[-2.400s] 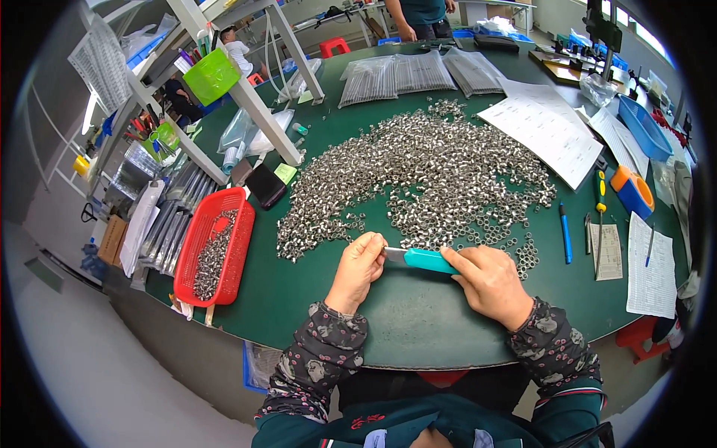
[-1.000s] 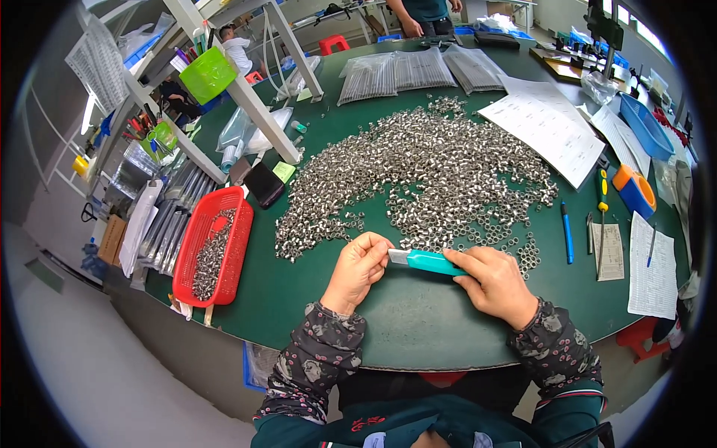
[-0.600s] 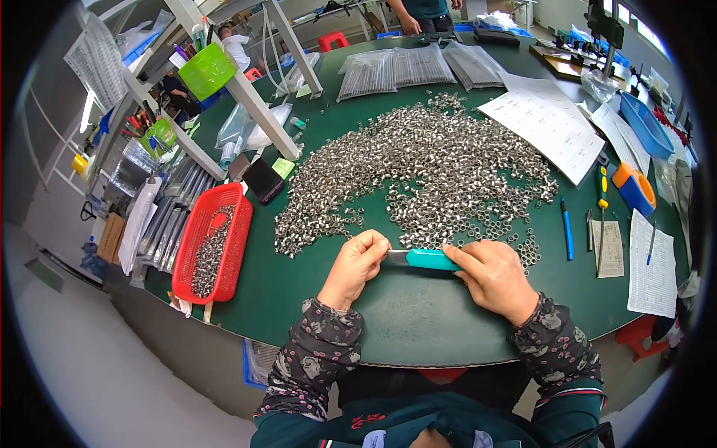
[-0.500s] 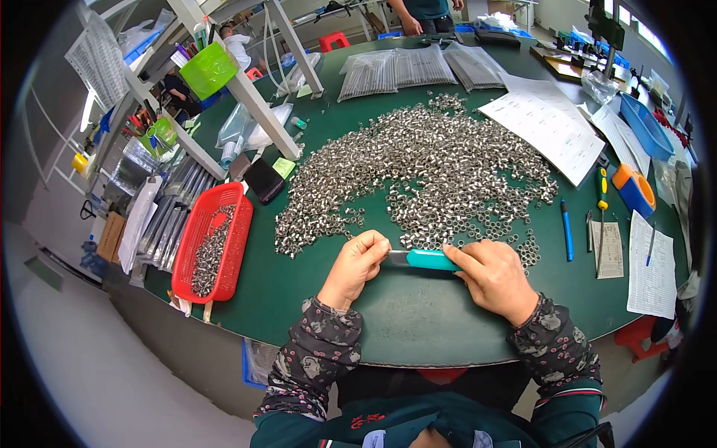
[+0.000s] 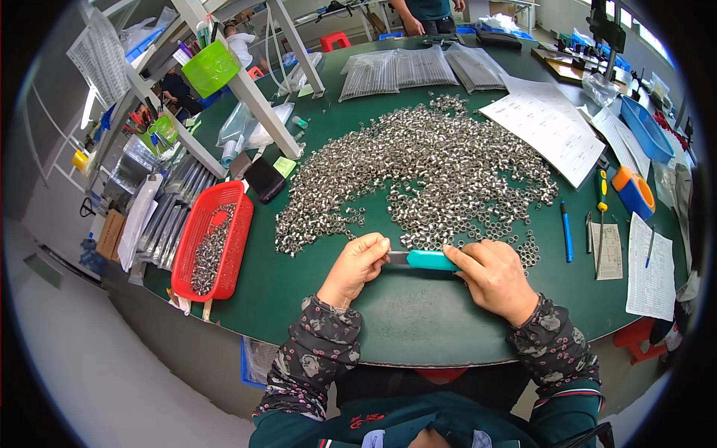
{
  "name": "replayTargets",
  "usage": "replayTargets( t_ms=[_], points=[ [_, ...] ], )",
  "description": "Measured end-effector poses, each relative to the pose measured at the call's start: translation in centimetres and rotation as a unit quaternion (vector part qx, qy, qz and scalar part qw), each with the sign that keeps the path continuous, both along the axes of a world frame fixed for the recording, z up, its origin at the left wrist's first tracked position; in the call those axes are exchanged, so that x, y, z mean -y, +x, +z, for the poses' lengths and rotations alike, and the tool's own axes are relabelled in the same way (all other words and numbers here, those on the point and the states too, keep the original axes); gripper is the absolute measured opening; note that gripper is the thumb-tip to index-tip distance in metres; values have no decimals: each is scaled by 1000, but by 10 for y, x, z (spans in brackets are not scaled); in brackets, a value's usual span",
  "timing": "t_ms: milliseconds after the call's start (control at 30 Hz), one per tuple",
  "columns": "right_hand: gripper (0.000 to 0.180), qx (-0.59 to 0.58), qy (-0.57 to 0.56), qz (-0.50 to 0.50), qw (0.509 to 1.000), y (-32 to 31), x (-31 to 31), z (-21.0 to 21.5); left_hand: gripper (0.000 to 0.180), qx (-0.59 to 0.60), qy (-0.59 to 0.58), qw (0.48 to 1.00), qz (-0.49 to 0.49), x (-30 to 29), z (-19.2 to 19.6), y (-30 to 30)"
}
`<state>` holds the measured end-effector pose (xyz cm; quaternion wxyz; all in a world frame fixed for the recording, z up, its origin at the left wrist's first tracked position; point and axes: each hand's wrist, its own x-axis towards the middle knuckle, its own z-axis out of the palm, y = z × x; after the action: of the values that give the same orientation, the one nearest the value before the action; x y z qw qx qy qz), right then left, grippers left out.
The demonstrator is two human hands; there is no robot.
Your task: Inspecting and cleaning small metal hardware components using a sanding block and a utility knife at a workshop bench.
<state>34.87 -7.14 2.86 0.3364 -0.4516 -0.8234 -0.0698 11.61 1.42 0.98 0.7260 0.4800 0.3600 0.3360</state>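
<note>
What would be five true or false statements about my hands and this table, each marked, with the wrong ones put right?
1. The right hand holds a teal-handled tool. True.
2. The left hand is inside a basket. False: its fingertips are at the grey end of the teal-handled tool.
3. A red basket stands to the left of the pile of metal rings. True.
4. The red basket is empty. False: small metal parts lie in it.
5. A blue pen lies on the green table, to the right of the right hand. True.
</note>
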Motion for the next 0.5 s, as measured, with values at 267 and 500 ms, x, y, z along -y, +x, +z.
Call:
replayTargets(
  t_ms=[267,500],
  points=[
    [41,-38,-12,13,999,0,1,3,23,21,-32,999,28,3,-1,0],
    [43,-45,-35,-6,998,2,2,3,15,129,-36,991,13,-1,-1,2]
  ],
)
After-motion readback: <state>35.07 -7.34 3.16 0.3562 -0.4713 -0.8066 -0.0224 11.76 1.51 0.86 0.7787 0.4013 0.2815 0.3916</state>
